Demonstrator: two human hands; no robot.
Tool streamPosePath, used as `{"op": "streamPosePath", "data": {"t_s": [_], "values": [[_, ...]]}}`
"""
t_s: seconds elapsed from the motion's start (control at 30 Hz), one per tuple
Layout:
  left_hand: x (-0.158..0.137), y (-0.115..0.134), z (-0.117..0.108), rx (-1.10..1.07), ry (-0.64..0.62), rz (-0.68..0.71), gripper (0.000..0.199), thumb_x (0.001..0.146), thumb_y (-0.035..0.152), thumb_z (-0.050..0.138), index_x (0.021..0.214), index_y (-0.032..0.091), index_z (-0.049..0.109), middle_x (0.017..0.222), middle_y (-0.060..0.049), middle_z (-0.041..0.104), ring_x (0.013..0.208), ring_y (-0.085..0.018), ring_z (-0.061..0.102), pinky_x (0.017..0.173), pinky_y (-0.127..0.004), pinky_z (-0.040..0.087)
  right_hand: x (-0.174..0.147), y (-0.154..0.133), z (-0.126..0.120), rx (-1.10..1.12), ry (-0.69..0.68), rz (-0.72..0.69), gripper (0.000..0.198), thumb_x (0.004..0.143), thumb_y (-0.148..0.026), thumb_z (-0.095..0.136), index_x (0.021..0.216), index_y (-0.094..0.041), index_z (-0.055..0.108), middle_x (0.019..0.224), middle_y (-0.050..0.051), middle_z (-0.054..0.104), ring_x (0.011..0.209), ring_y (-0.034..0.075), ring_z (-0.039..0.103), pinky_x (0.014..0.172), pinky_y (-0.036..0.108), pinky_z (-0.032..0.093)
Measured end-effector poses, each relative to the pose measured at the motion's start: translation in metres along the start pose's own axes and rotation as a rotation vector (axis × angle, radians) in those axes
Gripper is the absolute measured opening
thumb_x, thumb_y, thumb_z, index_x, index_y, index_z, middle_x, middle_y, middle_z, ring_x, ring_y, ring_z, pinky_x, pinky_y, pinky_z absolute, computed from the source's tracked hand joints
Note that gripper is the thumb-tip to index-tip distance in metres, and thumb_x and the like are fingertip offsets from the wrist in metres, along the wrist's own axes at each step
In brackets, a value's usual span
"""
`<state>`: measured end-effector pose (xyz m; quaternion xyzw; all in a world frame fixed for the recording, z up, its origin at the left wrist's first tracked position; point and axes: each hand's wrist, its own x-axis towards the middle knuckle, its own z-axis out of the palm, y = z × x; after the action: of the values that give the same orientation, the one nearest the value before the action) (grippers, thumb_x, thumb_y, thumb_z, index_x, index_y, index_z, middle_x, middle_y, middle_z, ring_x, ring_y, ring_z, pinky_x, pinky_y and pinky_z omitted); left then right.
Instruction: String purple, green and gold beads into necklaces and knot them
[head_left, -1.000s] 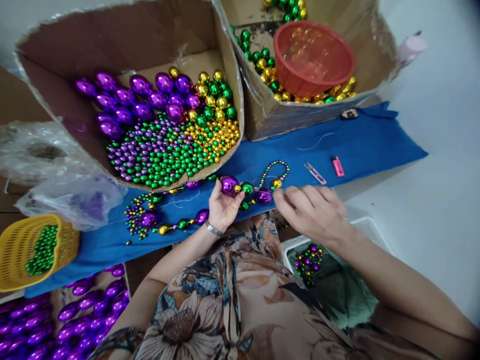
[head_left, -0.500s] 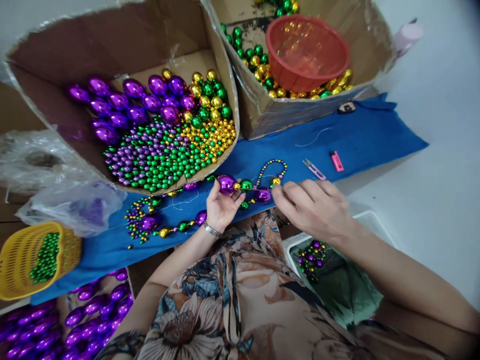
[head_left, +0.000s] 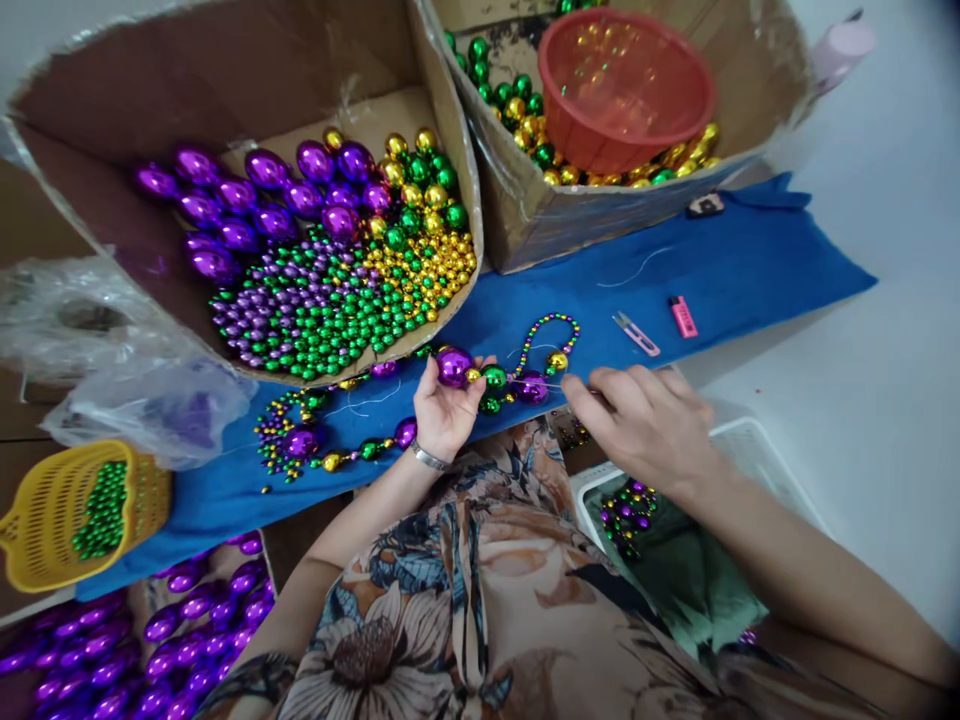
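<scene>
Over blue cloth before cardboard boxes, the left fingers pinch beads, the right fingers thread.

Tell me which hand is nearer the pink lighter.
Right. The right hand pinches a thread on the wearer's side of the pink lighter, slightly left of it; the left hand holds the beaded strand, much farther left.

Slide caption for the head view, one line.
Left hand holds a purple bead while the right hand pinches a white thread beside the blue cloth.
</scene>
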<state>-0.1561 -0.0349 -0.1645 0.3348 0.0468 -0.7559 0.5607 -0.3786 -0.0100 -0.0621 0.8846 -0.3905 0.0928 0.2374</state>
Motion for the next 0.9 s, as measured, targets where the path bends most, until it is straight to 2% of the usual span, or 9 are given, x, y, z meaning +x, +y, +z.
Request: {"op": "streamPosePath", "data": {"t_s": [0.13,0.3,0.5,0.63,0.9], "values": [[-0.002,0.001,0.0,0.017,-0.018,0.003,0.049,0.101,0.048,0.029,0.095,0.016,0.066,0.095,-0.013,0.072,0.123,-0.028,0.059,0.073,-0.027,0.062,0.002,0.0,-0.004,-0.02,0.027,-0.038,0.018,0.088,-0.012,0.053,0.1,-0.017,0.065,0.08,0.002,0.063,0.071,0.014,0.042,0.07,0.031,0.022],[-0.003,0.001,-0.002,0.035,-0.022,0.002,0.046,0.099,0.051,0.034,0.099,0.017,0.066,0.101,-0.012,0.071,0.129,-0.029,0.054,0.086,-0.035,0.06,0.004,-0.002,-0.008,-0.077,0.03,-0.082,0.016,0.088,-0.015,0.054,0.1,-0.018,0.065,0.081,0.002,0.062,0.074,0.015,0.041,0.072,0.032,0.023],[-0.004,0.0,-0.006,0.036,-0.071,0.001,0.044,0.098,0.052,0.037,0.1,0.019,0.067,0.104,-0.011,0.071,0.127,-0.032,0.056,0.077,-0.033,0.062,0.007,-0.001,-0.011,-0.027,-0.017,-0.101,0.019,0.088,-0.013,0.052,0.102,-0.02,0.064,0.081,0.001,0.06,0.075,0.015,0.039,0.071,0.032,0.023],[-0.005,-0.001,-0.009,0.034,-0.074,-0.005,0.042,0.096,0.053,0.043,0.103,0.02,0.066,0.107,-0.011,0.071,0.13,-0.033,0.053,0.082,-0.039,0.062,0.008,0.003,-0.011,0.019,-0.013,-0.106,0.022,0.088,-0.011,0.051,0.104,-0.02,0.063,0.084,0.002,0.061,0.077,0.016,0.04,0.072,0.032,0.024],[-0.005,-0.001,-0.012,0.057,-0.086,-0.004,0.043,0.096,0.053,0.043,0.104,0.019,0.066,0.114,-0.011,0.069,0.132,-0.033,0.051,0.089,-0.043,0.059,0.011,0.005,-0.008,-0.035,0.048,-0.129,0.015,0.088,-0.014,0.054,0.098,-0.02,0.064,0.083,0.002,0.06,0.075,0.016,0.039,0.07,0.032,0.024]]}}
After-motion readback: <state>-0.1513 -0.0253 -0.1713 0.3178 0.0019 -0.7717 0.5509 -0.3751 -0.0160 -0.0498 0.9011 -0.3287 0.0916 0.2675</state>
